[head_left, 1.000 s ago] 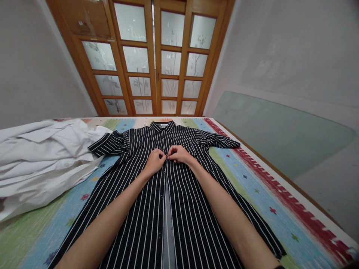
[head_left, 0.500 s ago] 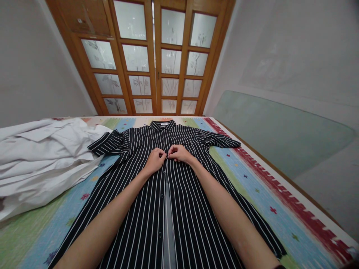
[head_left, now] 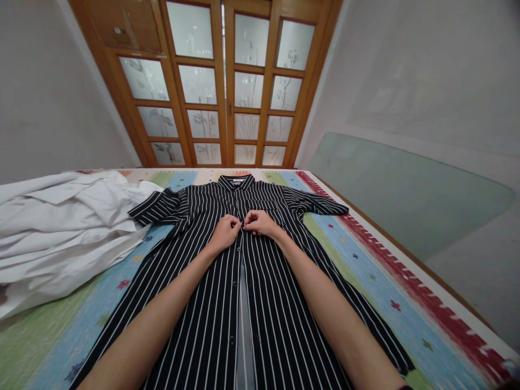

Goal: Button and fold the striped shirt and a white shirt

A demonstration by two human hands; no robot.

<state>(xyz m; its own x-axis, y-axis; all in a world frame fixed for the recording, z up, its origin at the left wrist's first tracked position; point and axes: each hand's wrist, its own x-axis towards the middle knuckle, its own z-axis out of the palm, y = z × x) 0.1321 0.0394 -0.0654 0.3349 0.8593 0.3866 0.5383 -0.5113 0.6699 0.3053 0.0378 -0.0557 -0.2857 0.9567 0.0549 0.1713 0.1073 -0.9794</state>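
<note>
Still pinched on the placket at mid-chest: left hand (head_left: 225,232) and right hand (head_left: 257,222), fingertips meeting, position unchanged from before. Beneath, striped shirt (head_left: 280,303) spread flat on the multicoloured mat (head_left: 357,254), lower front open. Beside the left sleeve, white garment (head_left: 60,227).

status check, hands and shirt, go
Left hand and right hand pinching striped shirt placket mid-chest. Lower front open. White garments left, apart.
</note>
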